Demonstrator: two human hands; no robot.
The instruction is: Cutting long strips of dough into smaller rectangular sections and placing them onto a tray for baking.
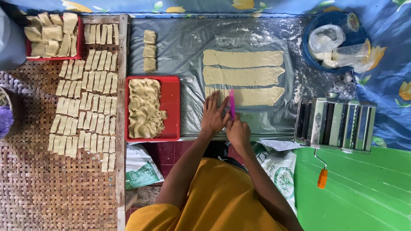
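Your left hand (212, 114) lies flat, fingers spread, pressing the near end of the lowest dough strip (252, 96); your right hand (238, 131) sits just beside it, closed around a pink cutter (231, 102) whose blade stands upright across that strip; the strip runs away to your right on the floured plastic sheet (188, 51), with two more strips (243, 67) above it; a red tray (173, 107) of dough scraps rests to your left; cut pieces (85, 107) line the woven mat (47, 188); a pasta roller (336, 124) stands to your right.
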